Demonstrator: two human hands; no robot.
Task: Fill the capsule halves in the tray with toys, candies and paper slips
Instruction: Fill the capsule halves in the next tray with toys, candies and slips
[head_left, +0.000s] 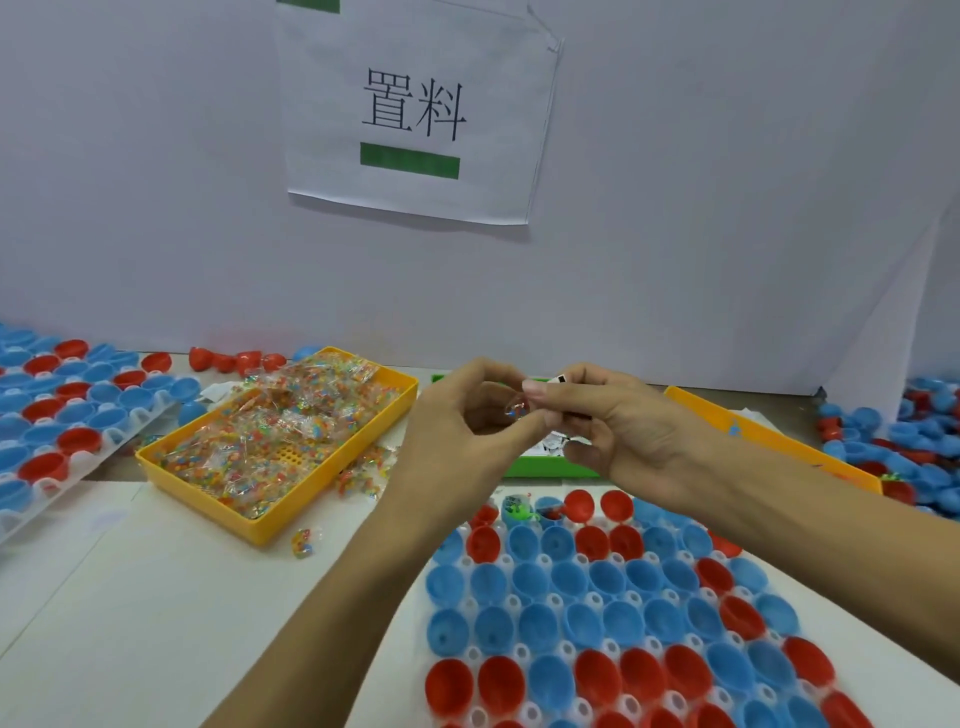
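Both hands meet above the far edge of the tray (470, 597), which sits at the table's (182, 597) near right. The left hand (457, 421) pinches a small clear candy packet (516, 410) between thumb and fingers; the right hand (597, 415) has its fingers curled round a few paper slips (560, 379) and also touches the packet. Most capsule halves (582, 582) in the tray look empty; one at the far edge holds a green toy (521, 512).

To do this step well, free one slip and one packet, then drop them straight down into a single half, working row by row.

The yellow candy bin (280, 441) lies left of the hands, a green bin (550, 467) under them, another yellow bin (769, 431) to the right. A loose packet (304, 543) lies on the table. Nothing blocks the tray.
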